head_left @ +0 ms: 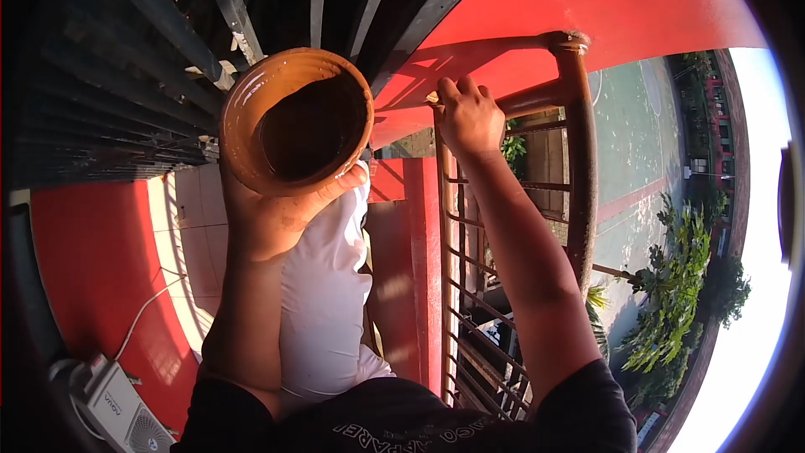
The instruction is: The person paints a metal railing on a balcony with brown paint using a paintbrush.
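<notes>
A round brown bowl [243, 130] with a glossy rim rests on my left hand [268, 222], whose thumb shows along its lower right side. Its inside is dark, partly in shadow, and I cannot tell what it contains. My right hand [471, 117] is closed near the red wall [503, 13], beside the end of the brown railing [579, 159]. A small pale yellowish thing [433, 97] shows at its fingertips, too small to name.
Dark metal bars [226, 4] rise at the upper left, close to the bowl. A white air-conditioner unit [126, 407] with a cable stands at the lower left. Beyond the railing are a green court [641, 130] and a leafy tree [675, 285].
</notes>
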Tool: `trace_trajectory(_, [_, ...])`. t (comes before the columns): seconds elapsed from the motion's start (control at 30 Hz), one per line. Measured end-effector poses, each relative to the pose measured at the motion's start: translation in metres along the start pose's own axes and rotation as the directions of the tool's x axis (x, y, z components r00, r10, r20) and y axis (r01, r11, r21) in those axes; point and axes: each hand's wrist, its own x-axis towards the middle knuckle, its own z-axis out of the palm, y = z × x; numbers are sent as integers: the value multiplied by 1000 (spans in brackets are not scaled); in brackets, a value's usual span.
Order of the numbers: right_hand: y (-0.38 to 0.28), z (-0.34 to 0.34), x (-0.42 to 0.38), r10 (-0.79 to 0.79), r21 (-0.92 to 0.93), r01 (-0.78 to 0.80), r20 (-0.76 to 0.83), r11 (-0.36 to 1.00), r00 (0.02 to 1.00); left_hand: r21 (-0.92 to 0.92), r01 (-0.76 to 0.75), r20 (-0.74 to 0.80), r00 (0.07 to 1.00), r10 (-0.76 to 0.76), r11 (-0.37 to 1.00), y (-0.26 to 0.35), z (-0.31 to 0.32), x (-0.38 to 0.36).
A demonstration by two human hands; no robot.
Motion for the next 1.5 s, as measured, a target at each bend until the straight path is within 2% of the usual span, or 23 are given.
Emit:
trace_trajectory(0.1, [3, -56, 22, 18, -102, -20, -27, 995, 999, 75, -60, 9, 998, 60, 995, 7, 8, 0])
trace_trajectory(0.17, [4, -43, 14, -91, -169, 79, -61, 982, 994, 114, -96, 11, 995, 95, 989, 6, 8, -1])
trace_trajectory(0.23, [-2, 0, -9, -97, -107, 92, -37, 990, 995, 120, -128, 12, 992, 128, 984, 2, 6, -2])
trace_trajectory(0.3, [-1, 43, -34, -148, -75, 152, 54, 986, 988, -3, -21, -22, 1000, 21, 1000, 4, 6, -7])
trace_trajectory(0.37, [-2, 54, -47, -139, 93, 126, 146, 988, 979, -11, -18, -21, 1000, 18, 1000, 2, 3, -5])
trace_trajectory(0.43, [-5, 40, -49, -89, 173, 76, 70, 982, 994, 98, -93, 8, 996, 93, 991, -1, -1, -6])
trace_trajectory(0.47, [-7, 25, -53, -51, 214, 41, 42, 976, 998, 0, 20, 32, 999, -20, 1000, 4, 1, -7])
trace_trajectory(0.5, [-10, -1, -52, 28, 301, -1, -86, 954, 996, 15, 26, 38, 999, -26, 1000, 2, 0, -8])
trace_trajectory(0.6, [-8, -90, -60, 253, 529, -55, -310, 847, 917, 70, -26, 19, 1000, 24, 997, -2, 7, -7])
trace_trajectory(0.7, [3, -169, -98, 465, 704, 61, -528, 708, 711, -65, 55, 43, 998, -53, 996, 6, 24, -12])
trace_trajectory(0.73, [11, -196, -113, 457, 685, 65, -551, 726, 698, 56, 65, 51, 996, -68, 996, 1, 22, -16])
trace_trajectory(0.8, [29, -236, -142, 430, 611, 40, -599, 790, 675, 45, 7, 46, 999, -9, 999, -3, 31, -22])
trace_trajectory(0.87, [49, -254, -173, 512, 582, -102, -602, 807, 612, 79, -47, 66, 997, 42, 996, -1, 39, -30])
trace_trajectory(0.97, [59, -252, -200, 577, 628, -104, -622, 772, 529, 16, 15, 121, 992, -16, 1000, 10, 49, -45])
trace_trajectory(1.1, [83, -228, -225, 596, 512, -309, -649, 802, 473, 24, -91, 114, 990, 88, 996, 37, 55, -71])
trace_trajectory(1.2, [104, -211, -231, 673, 696, -35, -678, 717, 294, 43, -126, 151, 981, 118, 991, 60, 52, -94])
trace_trajectory(1.23, [110, -210, -229, 686, 713, 12, -679, 701, 263, 41, -114, 166, 980, 106, 993, 67, 50, -105])
trace_trajectory(1.27, [115, -209, -229, 698, 713, -53, -663, 699, 270, 62, -144, 165, 977, 132, 988, 71, 47, -113])
trace_trajectory(1.3, [120, -206, -226, 763, 784, 65, -618, 618, 189, 83, -173, 164, 974, 158, 981, 75, 44, -121])
trace_trajectory(1.33, [131, -200, -229, 816, 837, 140, -547, 529, 185, 104, -202, 163, 969, 183, 974, 78, 41, -130])
trace_trajectory(1.4, [137, -192, -227, 860, 859, 170, -503, 484, 92, 180, -219, 107, 973, 203, 959, 82, 31, -144])
trace_trajectory(1.43, [149, -190, -231, 856, 860, -18, -505, 510, 105, 174, -180, 78, 983, 169, 968, 86, 30, -152])
trace_trajectory(1.5, [156, -188, -235, 837, 837, -116, -506, 535, 211, 180, -172, 107, 982, 155, 969, 87, 26, -157])
